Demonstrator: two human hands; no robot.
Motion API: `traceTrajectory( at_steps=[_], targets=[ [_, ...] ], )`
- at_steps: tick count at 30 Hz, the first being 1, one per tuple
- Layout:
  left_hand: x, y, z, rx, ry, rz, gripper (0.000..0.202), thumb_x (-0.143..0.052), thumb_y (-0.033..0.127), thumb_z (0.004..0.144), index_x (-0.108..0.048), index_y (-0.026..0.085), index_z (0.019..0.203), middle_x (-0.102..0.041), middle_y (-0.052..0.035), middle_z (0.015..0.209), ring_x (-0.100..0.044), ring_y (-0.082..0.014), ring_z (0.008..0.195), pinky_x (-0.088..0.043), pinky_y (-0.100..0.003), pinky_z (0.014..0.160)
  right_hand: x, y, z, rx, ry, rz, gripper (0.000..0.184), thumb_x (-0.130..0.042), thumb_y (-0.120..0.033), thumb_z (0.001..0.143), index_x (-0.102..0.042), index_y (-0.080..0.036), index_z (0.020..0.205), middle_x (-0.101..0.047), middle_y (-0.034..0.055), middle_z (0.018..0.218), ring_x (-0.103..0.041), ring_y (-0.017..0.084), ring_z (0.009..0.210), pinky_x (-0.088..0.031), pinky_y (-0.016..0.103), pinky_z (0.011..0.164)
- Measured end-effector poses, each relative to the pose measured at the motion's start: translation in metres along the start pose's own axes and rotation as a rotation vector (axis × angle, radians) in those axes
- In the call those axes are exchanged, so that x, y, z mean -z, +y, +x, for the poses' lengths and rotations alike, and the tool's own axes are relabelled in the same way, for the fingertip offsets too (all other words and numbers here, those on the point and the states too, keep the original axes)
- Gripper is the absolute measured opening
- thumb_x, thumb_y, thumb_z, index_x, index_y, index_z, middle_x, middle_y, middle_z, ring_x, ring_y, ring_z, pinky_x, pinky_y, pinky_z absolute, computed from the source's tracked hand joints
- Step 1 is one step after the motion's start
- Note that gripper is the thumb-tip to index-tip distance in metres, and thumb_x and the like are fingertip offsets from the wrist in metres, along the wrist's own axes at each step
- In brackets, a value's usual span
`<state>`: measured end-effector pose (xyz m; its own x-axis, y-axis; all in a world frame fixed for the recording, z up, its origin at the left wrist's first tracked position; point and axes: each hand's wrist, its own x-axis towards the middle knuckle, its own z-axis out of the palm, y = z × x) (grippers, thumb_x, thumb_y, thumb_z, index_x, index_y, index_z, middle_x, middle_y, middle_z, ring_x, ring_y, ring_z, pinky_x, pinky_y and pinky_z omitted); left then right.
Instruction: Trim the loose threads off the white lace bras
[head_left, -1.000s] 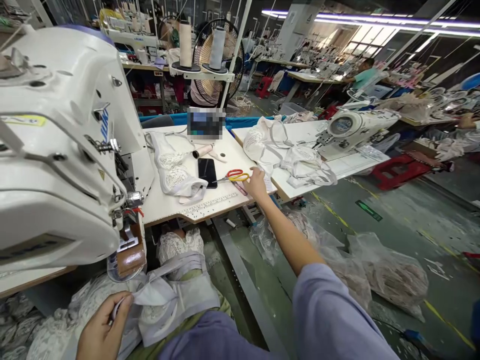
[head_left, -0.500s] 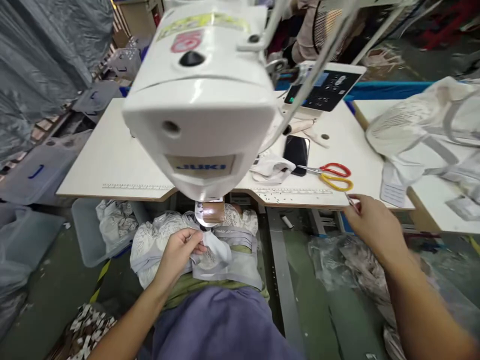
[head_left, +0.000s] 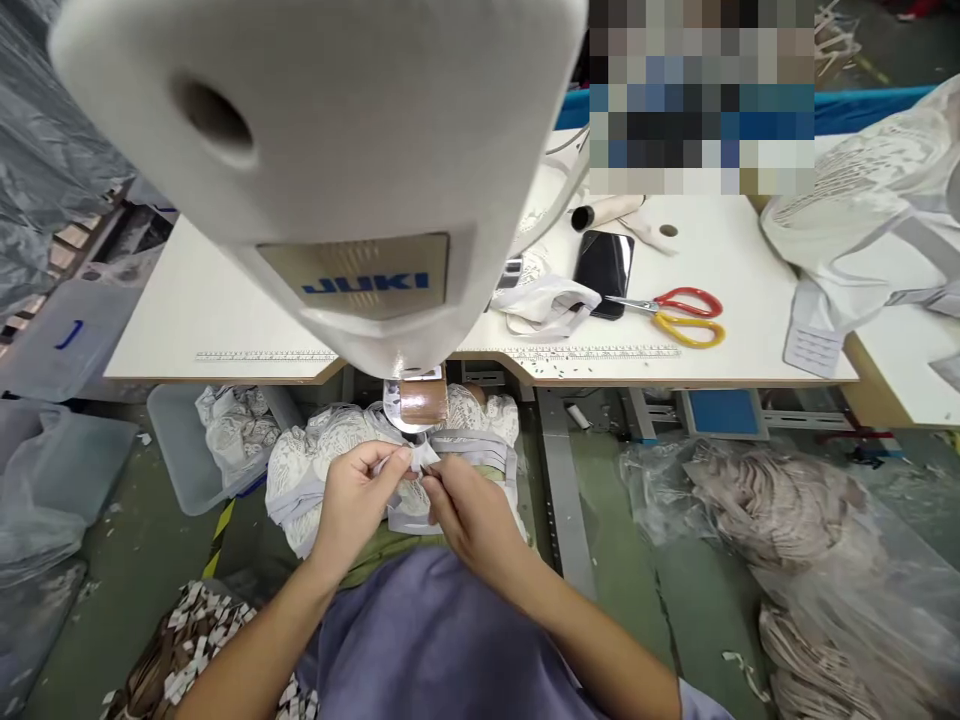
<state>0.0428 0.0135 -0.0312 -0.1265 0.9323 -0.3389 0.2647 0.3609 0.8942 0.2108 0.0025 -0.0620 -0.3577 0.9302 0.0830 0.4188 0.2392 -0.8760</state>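
A white lace garment (head_left: 315,460) with grey straps lies on my lap, under the head of a white sewing machine (head_left: 330,170). My left hand (head_left: 352,500) pinches a small piece of its fabric right below the machine's brown foot part (head_left: 421,402). Close against it, fingertips touching the same spot, my right hand (head_left: 465,515) pinches something small I cannot make out. Both hands are closed.
On the white table (head_left: 225,320) lie red and yellow scissors (head_left: 679,315), a black phone (head_left: 604,272), a thread cone and a white garment piece (head_left: 546,303). More garments (head_left: 862,220) sit at the right. Plastic bags (head_left: 787,540) of fabric and bins (head_left: 187,450) are on the floor.
My right hand has come back from the table's edge near the scissors to my lap and met the left hand on the fabric. The view has swung down toward the machine head.
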Motion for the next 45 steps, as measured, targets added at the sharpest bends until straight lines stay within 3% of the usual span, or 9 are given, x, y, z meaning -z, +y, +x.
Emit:
traceTrajectory(
  at_steps=[10,20,27,30,33,35,37,45],
  targets=[
    [-0.002,0.001,0.0,-0.034,0.043,0.099,0.029,-0.064,0.043,0.09,-0.074,0.019,0.077,-0.075,-0.0027,0.076,-0.067,-0.019,0.075,-0.049,-0.026,0.064,0.0,0.001,0.005,-0.104,-0.063,0.067,0.033,-0.042,-0.031,0.105,-0.051,-0.022,0.074,-0.058,0.0,0.062,-0.055,0.016,0.058,-0.036,0.027,0.058],
    [-0.007,-0.006,0.0,-0.039,0.037,0.149,0.028,-0.064,0.044,0.089,-0.073,0.02,0.078,-0.075,-0.0018,0.074,-0.067,-0.0185,0.072,-0.048,-0.026,0.062,0.002,0.006,0.007,-0.142,-0.052,0.106,0.035,-0.044,-0.033,0.103,-0.049,-0.022,0.069,-0.058,-0.0003,0.061,-0.052,0.014,0.056,-0.033,0.026,0.055],
    [-0.009,-0.01,-0.002,0.012,-0.032,0.035,0.027,-0.065,0.042,0.088,-0.072,0.019,0.076,-0.073,-0.0011,0.068,-0.069,-0.0176,0.067,-0.052,-0.025,0.064,0.007,0.009,-0.006,-0.329,-0.12,0.625,0.043,-0.05,-0.047,0.1,-0.052,-0.021,0.066,-0.046,-0.006,0.045,-0.043,0.01,0.037,-0.035,0.024,0.044],
    [-0.009,-0.011,-0.004,0.036,0.006,0.037,0.027,-0.065,0.042,0.088,-0.072,0.019,0.077,-0.073,-0.002,0.068,-0.069,-0.0185,0.067,-0.051,-0.026,0.061,0.015,0.012,-0.014,-0.36,0.033,0.753,0.038,-0.05,-0.049,0.098,-0.053,-0.022,0.071,-0.045,-0.0071,0.046,-0.035,0.009,0.033,-0.028,0.024,0.037],
    [-0.011,-0.01,-0.004,0.053,-0.003,-0.002,0.029,-0.065,0.044,0.088,-0.072,0.018,0.077,-0.073,-0.003,0.068,-0.071,-0.02,0.068,-0.053,-0.027,0.061,0.02,0.012,-0.012,-0.225,0.159,0.456,0.023,-0.059,-0.038,0.093,-0.06,-0.022,0.076,-0.057,-0.0024,0.06,-0.047,0.012,0.045,-0.037,0.026,0.045],
    [-0.014,-0.008,-0.005,0.034,-0.011,-0.004,0.03,-0.065,0.045,0.088,-0.072,0.018,0.078,-0.074,-0.0036,0.07,-0.07,-0.0203,0.07,-0.053,-0.027,0.061,0.019,0.011,-0.007,-0.107,0.137,0.212,0.009,-0.063,-0.029,0.091,-0.065,-0.023,0.086,-0.065,0.0008,0.076,-0.053,0.012,0.054,-0.042,0.026,0.053],
    [-0.016,-0.006,-0.006,0.006,-0.002,0.017,0.031,-0.065,0.046,0.089,-0.073,0.018,0.079,-0.075,-0.0039,0.073,-0.07,-0.0202,0.071,-0.052,-0.027,0.061,0.016,0.01,-0.001,-0.04,0.119,0.053,0.006,-0.06,-0.026,0.093,-0.065,-0.023,0.092,-0.068,0.0017,0.084,-0.054,0.012,0.055,-0.043,0.026,0.055],
    [-0.024,-0.014,-0.009,-0.227,0.089,0.328,0.027,-0.061,0.041,0.093,-0.075,0.02,0.083,-0.072,0.0,0.07,-0.061,-0.0153,0.062,-0.047,-0.026,0.064,0.006,0.013,0.013,-0.044,0.115,-0.24,0.013,-0.059,-0.023,0.09,-0.061,-0.022,0.077,-0.063,0.0003,0.067,-0.054,0.014,0.058,-0.035,0.026,0.056]
  ],
)
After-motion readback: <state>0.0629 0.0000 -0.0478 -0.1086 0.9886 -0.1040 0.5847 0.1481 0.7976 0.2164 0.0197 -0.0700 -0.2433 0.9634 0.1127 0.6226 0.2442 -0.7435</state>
